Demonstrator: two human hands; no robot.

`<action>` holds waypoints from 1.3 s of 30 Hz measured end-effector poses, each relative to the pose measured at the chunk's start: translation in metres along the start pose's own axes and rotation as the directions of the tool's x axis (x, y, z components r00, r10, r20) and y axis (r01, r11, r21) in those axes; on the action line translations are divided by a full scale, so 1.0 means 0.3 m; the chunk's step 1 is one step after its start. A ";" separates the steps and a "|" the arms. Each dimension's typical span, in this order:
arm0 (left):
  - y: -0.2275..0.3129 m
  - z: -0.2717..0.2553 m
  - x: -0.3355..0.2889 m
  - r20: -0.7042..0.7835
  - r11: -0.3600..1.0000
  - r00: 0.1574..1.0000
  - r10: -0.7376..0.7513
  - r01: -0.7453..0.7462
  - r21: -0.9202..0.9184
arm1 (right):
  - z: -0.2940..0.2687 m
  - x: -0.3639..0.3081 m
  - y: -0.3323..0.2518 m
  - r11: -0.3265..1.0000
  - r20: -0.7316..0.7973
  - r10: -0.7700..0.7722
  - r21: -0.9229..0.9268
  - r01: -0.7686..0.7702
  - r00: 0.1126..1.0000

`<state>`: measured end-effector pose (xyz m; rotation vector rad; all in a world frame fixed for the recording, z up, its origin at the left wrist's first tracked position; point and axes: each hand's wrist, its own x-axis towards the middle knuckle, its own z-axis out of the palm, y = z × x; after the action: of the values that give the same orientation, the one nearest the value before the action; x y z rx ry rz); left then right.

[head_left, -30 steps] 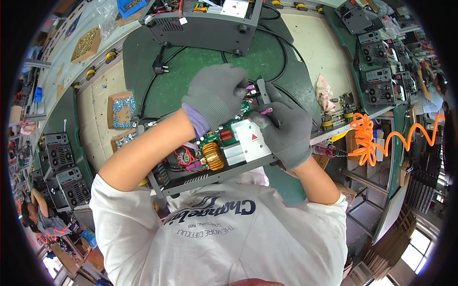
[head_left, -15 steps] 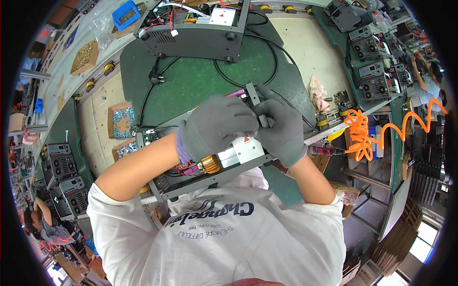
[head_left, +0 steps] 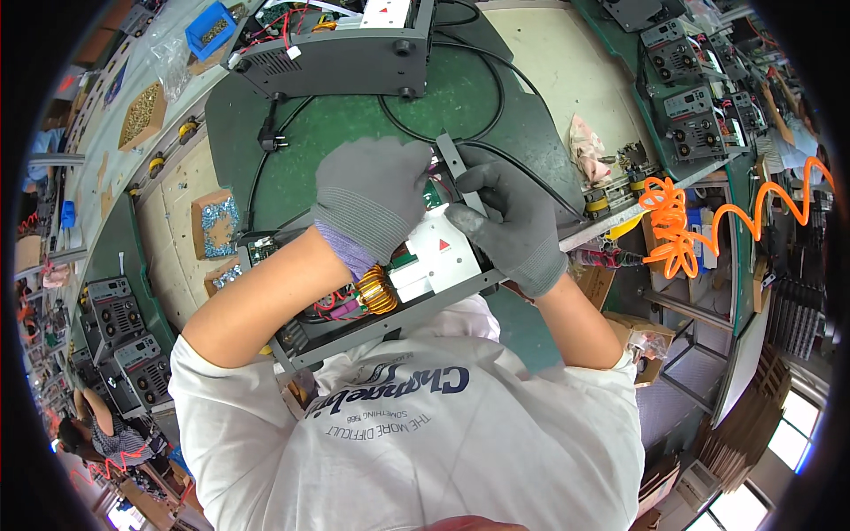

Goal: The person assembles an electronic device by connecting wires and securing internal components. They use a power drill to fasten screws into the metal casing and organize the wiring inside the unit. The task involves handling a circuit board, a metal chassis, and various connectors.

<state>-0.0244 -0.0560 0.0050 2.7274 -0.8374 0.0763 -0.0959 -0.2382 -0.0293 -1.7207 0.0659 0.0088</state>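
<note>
"One open chassis (head_left: 407,315): where does it lie?"
"Under the left hand (head_left: 372,188), which is curled, though I can't tell on what, and across to the right hand (head_left: 513,221)."
"And between them?"
"A white plate (head_left: 445,254), then a dark metal strip (head_left: 450,158), grasped between the right hand's thumb and fingers."

Before me I count my two gloved hands (head_left: 372,190) (head_left: 513,221), two white sleeves (head_left: 217,372) (head_left: 611,398), two chassis (head_left: 416,313) (head_left: 345,73), two white plates (head_left: 443,252) (head_left: 385,13), one plug (head_left: 270,139), one rag (head_left: 585,146), two boxes (head_left: 198,232) of bluish screws (head_left: 215,214)
</note>
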 end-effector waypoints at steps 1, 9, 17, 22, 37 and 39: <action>0.003 0.002 -0.004 -0.027 1.000 1.000 0.010 -0.010 0.003 | 0.001 -0.001 -0.002 1.000 0.003 0.011 0.030 -0.011 1.000; -0.023 0.021 -0.007 -0.061 0.997 0.998 -0.022 0.017 -0.070 | 0.000 -0.003 -0.012 0.998 0.006 0.057 0.027 -0.058 0.998; -0.015 0.041 -0.002 -0.069 0.999 0.998 0.008 -0.011 -0.042 | 0.009 -0.002 0.000 0.999 -0.029 0.039 0.022 -0.038 0.999; -0.005 0.060 0.009 -0.090 0.998 0.996 0.007 -0.012 -0.053 | 0.008 -0.003 0.007 1.000 -0.022 0.012 -0.001 -0.012 1.000; -0.114 -0.099 -0.002 -0.089 0.969 0.988 -0.123 0.101 -0.224 | 0.012 0.206 -0.152 0.819 0.057 -0.302 -0.495 0.290 0.952; -0.193 -0.133 0.020 -0.160 0.957 0.964 -0.214 0.175 -0.232 | 0.065 0.368 -0.205 0.661 0.109 -0.491 -0.600 0.451 0.864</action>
<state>0.0140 -0.0020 0.0293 2.5353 -0.4906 0.1813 0.0180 -0.2141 0.0238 -2.3483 -0.3899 -0.4635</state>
